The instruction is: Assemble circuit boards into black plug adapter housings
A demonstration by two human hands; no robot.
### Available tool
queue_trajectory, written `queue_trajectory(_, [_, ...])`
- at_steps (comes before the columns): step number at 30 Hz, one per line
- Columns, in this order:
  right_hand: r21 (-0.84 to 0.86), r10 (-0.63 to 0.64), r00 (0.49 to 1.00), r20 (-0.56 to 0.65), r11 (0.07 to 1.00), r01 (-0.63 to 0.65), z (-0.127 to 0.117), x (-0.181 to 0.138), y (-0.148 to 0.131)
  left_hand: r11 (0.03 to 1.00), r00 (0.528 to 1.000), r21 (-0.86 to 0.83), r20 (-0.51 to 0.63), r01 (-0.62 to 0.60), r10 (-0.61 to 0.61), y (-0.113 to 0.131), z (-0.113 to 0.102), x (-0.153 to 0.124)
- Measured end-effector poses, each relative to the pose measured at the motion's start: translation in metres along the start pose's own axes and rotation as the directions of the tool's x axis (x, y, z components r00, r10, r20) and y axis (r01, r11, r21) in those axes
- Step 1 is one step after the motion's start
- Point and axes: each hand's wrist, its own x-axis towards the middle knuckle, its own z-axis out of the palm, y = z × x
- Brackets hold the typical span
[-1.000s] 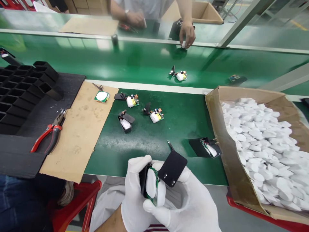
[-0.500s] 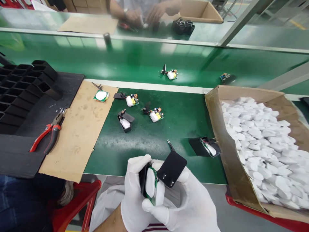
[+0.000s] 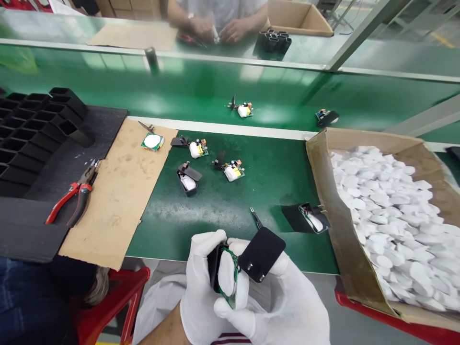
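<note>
Observer: Hands low, at the near edge of the green mat (image 3: 215, 211), both in white gloves. Left hand (image 3: 199, 287) is wrapped round a charger unit (image 3: 212, 263) and grips its black housing from the left side.

Scribe: And the right?

Observer: Right hand (image 3: 287, 302) is closed on the same unit from the other side. Its thumb lies across the white pad (image 3: 227, 273) seated on the green board. A black plug plate (image 3: 261, 254) is swung out from the unit and rests over the right fingers.

Scribe: So where does the unit sit?

Observer: Off the mat, held between both hands in front of the body, its open face turned right.

Scribe: Nearest loose item?

Observer: Tweezers (image 3: 256, 218) on the mat, just beyond the plug plate, apart from it.

Scribe: Others on the mat?

Observer: One open unit (image 3: 312, 219) lies beside the cardboard box (image 3: 323, 191). Three more are mid-mat (image 3: 187, 179), (image 3: 233, 171), (image 3: 197, 149). The box is heaped with loose white pads (image 3: 388, 206).

Scribe: Left side?

Observer: Cardboard sheet (image 3: 118, 191) with one padded board (image 3: 152, 141) at its far end. Red-handled pliers (image 3: 70, 197) straddle the sheet's edge and a black panel. Black cell tray (image 3: 32, 129) lies beyond them.

Scribe: Far side?

Observer: Conveyor belt (image 3: 179, 96) carries two units (image 3: 243, 110), (image 3: 325, 116), well apart. A co-worker's hands (image 3: 215, 31) are close together across it; what they hold is too small to tell.
</note>
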Motion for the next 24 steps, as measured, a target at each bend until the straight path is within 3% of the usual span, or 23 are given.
queue_trajectory(19, [-0.114,-0.137,0.99,-0.04,0.985,0.132,0.005,0.005,-0.004,1.0,1.0,0.011,0.0,0.022,-0.022,-0.007,0.004,-0.005])
queue_trajectory(24, [-0.302,-0.35,0.931,-0.101,0.903,0.307,0.005,0.01,-0.004,1.0,0.999,0.004,-0.017,0.027,-0.027,-0.005,0.003,-0.002])
